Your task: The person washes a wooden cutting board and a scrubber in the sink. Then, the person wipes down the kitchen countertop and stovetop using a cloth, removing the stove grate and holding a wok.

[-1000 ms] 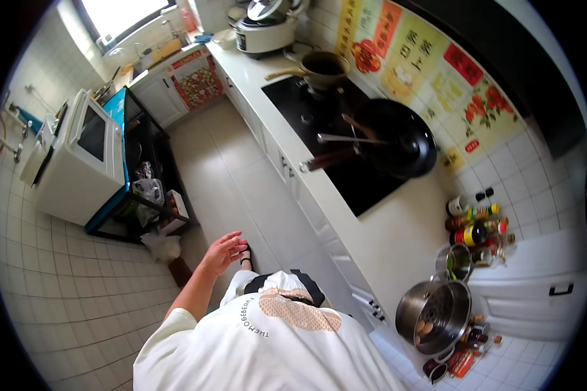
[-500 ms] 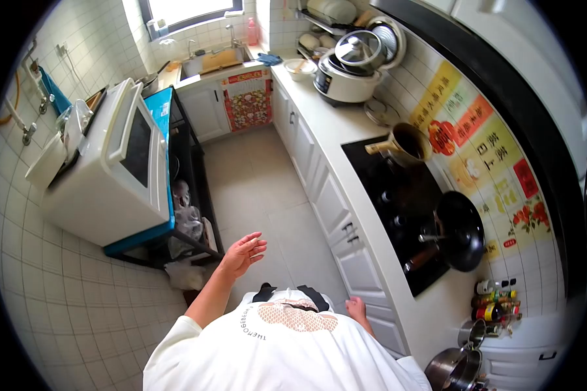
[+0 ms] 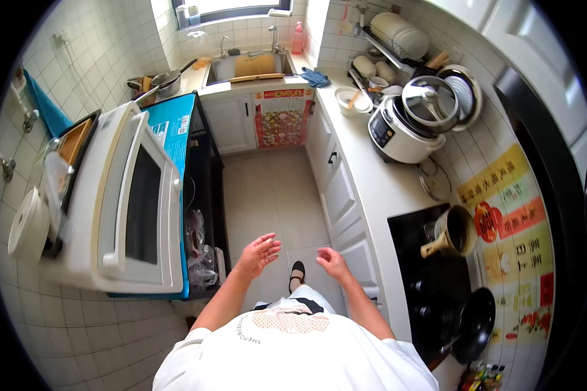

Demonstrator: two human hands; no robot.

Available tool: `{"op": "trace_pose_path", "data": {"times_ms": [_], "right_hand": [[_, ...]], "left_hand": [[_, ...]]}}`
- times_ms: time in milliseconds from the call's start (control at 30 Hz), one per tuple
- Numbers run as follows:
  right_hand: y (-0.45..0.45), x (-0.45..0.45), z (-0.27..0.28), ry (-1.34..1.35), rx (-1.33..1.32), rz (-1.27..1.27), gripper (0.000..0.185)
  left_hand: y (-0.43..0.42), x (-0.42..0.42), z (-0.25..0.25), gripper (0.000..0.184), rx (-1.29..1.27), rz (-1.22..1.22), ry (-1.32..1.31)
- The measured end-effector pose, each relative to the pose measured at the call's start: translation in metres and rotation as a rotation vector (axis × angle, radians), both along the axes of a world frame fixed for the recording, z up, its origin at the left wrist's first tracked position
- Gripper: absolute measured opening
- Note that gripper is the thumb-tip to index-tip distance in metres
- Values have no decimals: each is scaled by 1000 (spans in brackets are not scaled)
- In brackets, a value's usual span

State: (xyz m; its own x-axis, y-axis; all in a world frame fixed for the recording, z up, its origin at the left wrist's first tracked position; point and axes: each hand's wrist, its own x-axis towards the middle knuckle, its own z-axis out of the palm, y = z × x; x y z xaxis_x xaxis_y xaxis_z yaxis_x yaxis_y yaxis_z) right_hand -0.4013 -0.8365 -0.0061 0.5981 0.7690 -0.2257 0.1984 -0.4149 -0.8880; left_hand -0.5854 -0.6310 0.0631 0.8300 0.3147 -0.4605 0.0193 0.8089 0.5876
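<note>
My left hand [image 3: 261, 255] hangs in the air in front of my body, fingers stretched out and loosely apart, with nothing I can make out in it. Level with it, my right hand [image 3: 333, 262] is also raised, its fingers slightly bent and apart, holding nothing visible. Both are above the tiled floor [image 3: 267, 189] and touch no object. The white oven [image 3: 143, 202] stands to the left of my left hand. Nearest to my right hand are the white lower cabinets [image 3: 346, 215] under the counter.
Ahead, a sink [image 3: 214, 70] holds a cutting board [image 3: 254, 64] beneath the window. Along the right counter [image 3: 362, 176] stand a white bowl [image 3: 352, 101], a rice cooker [image 3: 398, 133], a saucepan [image 3: 455, 231] and a black wok [image 3: 474, 326]. A pan [image 3: 167, 83] sits at the left rear.
My view has moved forward, so the sink, oven and rice cooker look nearer. My right hand has come up from beside my body, and one foot now shows in front.
</note>
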Motion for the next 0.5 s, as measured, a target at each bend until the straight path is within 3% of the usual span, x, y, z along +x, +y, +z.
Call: {"op": "trace_pose_path", "data": {"times_ms": [167,267,333,500], "right_hand": [[124,92,12,109,78,9,32],[199,132,36,178,52,148,31],[253,150,57,-10,52,234,31],[388,212,72,-46,65,378,31]], "left_hand": [[86,71,21,28,44,192,81],[130,90,25,29,26,277,15],[153,97,21,31,-28,331,-6],[227,121,-13,31,-112,495,68]]}}
